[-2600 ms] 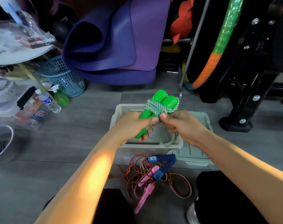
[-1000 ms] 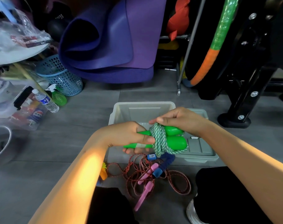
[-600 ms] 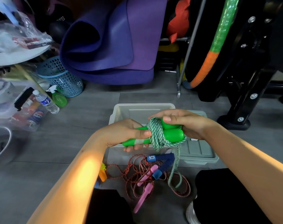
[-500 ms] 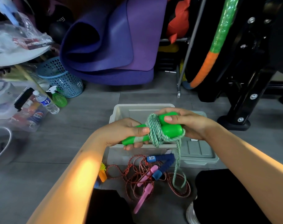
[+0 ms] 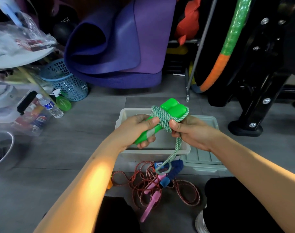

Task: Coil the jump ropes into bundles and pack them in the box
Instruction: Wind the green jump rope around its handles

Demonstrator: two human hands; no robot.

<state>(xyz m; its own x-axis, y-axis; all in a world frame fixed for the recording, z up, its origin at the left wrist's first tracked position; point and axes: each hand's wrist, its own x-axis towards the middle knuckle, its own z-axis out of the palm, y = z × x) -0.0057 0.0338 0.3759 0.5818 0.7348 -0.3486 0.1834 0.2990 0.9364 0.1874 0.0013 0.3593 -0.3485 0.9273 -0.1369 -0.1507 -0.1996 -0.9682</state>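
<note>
Both hands hold the green jump rope at frame centre, above the open grey box (image 5: pixel 126 113). Left hand (image 5: pixel 136 128) grips the paired green handles (image 5: pixel 161 121), which now tilt up toward the upper right instead of lying level as half a second ago. Right hand (image 5: pixel 192 132) has shifted from on top of the handles to their right side and pinches the green-white cord (image 5: pixel 161 117) wound around them; a loose tail hangs to the floor. Below lies a red rope (image 5: pixel 185 195) with pink handles (image 5: pixel 151 204).
</note>
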